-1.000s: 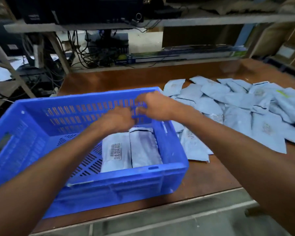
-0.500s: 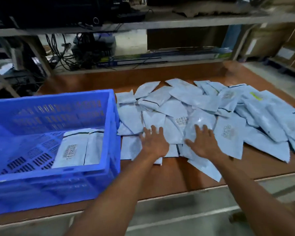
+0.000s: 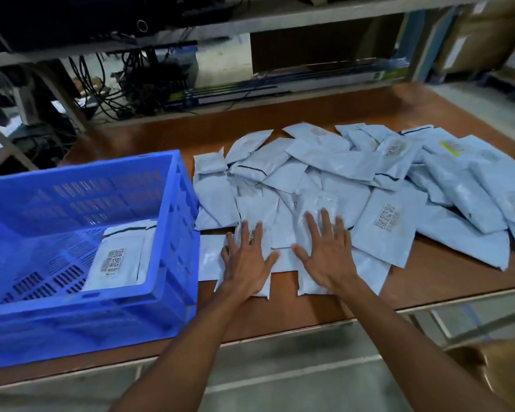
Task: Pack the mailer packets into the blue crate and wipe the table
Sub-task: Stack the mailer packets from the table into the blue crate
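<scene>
A blue slotted crate [image 3: 173, 292] stands at the left of the brown table [image 3: 446, 278]. Two pale mailer packets [image 3: 116, 260] lie flat in its right end. Several more pale blue mailer packets [image 3: 384, 221] are heaped across the table to the crate's right. My left hand [image 3: 247, 260] lies flat with spread fingers on a packet near the table's front, just right of the crate. My right hand [image 3: 324, 251] lies flat on the neighbouring packet [image 3: 312, 209]. Neither hand grips anything.
A shelf [image 3: 280, 22] spans the back above the table, with tangled cables [image 3: 131, 81] and dark equipment behind at the left. Cardboard boxes [image 3: 482, 34] stand at the far right. The table's front edge runs just below my wrists.
My hands left the crate and came right onto the packet pile. Since half a second ago they have stayed pressed flat on the front packets, drawn slightly toward me.
</scene>
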### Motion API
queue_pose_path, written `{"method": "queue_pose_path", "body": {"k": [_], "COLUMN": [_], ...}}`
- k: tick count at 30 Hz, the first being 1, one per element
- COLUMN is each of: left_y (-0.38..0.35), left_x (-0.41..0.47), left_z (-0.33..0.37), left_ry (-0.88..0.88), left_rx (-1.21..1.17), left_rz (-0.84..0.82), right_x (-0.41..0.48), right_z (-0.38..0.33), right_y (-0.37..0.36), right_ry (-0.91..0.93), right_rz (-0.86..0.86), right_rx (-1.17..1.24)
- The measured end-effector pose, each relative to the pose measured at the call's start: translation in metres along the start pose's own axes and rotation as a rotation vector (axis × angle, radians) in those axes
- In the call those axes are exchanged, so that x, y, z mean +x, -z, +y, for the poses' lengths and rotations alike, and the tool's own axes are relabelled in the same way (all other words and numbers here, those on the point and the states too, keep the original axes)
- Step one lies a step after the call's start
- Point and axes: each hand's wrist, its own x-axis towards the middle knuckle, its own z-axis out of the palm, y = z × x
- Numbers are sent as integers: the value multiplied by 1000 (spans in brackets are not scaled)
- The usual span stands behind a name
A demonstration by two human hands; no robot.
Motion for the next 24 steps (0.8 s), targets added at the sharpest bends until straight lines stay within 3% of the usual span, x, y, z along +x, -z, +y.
{"method": "queue_pose_path", "body": {"k": [11,14,19,24], "left_y": [-18,-2,78,200], "left_x": [-4,-15,-26,-38], "left_z": [13,20,30,4], "left_ry": [-10,1,-94,-75], "left_rx": [182,157,102,171], "left_rz": [83,105,393,640], "right_x": [7,-5,-7,23], "right_z": [7,1,-33,-108], "right_y": [-20,-5,59,131], "right_ry": [94,96,163,323], "right_rz": [-63,17,212,356], "right_rx": [-27,-6,69,44]}}
